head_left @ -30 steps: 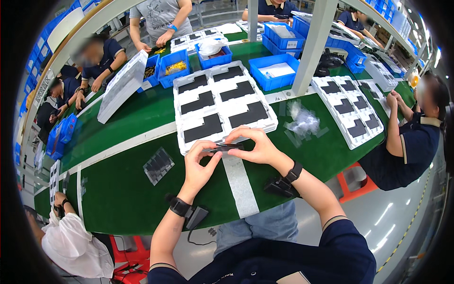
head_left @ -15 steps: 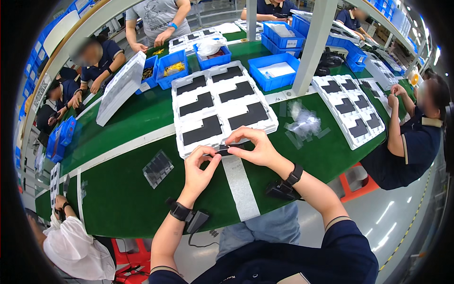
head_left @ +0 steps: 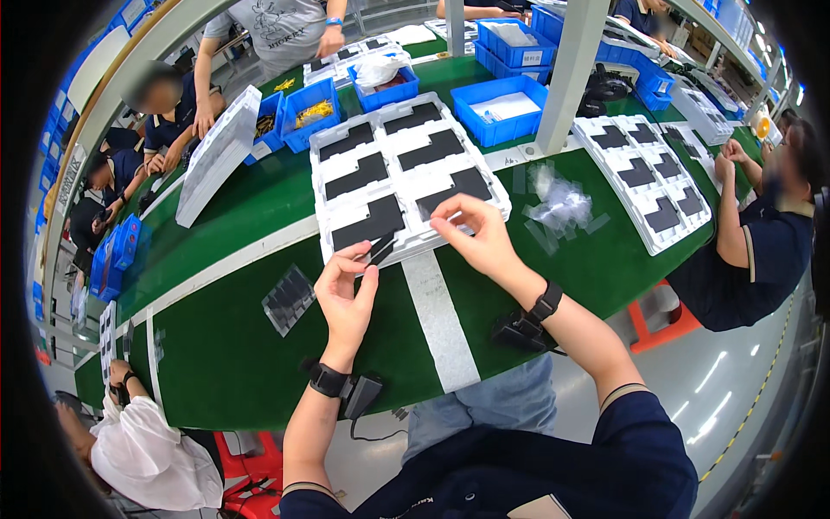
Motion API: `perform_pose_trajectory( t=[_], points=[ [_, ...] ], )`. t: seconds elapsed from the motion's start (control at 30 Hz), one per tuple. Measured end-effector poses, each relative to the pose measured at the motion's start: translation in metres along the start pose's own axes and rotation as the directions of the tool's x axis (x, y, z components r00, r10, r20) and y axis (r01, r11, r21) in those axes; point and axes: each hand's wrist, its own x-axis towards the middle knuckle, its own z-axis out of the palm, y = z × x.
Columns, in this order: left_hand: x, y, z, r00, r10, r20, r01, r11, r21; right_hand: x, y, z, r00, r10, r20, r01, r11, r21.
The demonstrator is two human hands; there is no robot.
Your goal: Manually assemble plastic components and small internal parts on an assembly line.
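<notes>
— What fills the room?

— A long green desk (head_left: 259, 346) with a white stripe across it, workers seated along both sides, blue bins (head_left: 506, 104) and a grey post at the far edge.

— And on the desk before the person?

— A white moulded tray (head_left: 406, 177) of six pockets, each holding a flat black part. A second such tray (head_left: 644, 177) lies to the right, a heap of clear film (head_left: 560, 208) between them, a small stack of clear sheets (head_left: 290, 298) to the left.

— The hands?

— The left hand (head_left: 346, 298) pinches a small black strip (head_left: 380, 249) at the tray's near edge, fingers narrow. The right hand (head_left: 475, 238) hovers over the near-right pocket, fingers narrowed on a thin clear film.
</notes>
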Motion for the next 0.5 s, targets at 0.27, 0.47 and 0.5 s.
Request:
perform_pose_trajectory(
  t=[0.27,0.47,0.5],
  points=[
    [-0.005,0.004,0.005,0.905,0.100,0.413,-0.228,0.934,0.275,0.031,0.009,-0.049,0.807,-0.222,-0.548,0.084,0.961,-0.265],
    [-0.008,0.011,0.019,0.678,-0.110,0.726,-0.225,0.910,0.347,0.032,0.038,-0.081,0.776,-0.190,-0.602,-0.189,0.840,-0.508],
    [-0.008,0.016,0.018,0.671,-0.106,0.733,-0.235,0.908,0.347,0.032,0.045,-0.080,0.793,-0.191,-0.578,-0.264,0.747,-0.610]
  ],
)
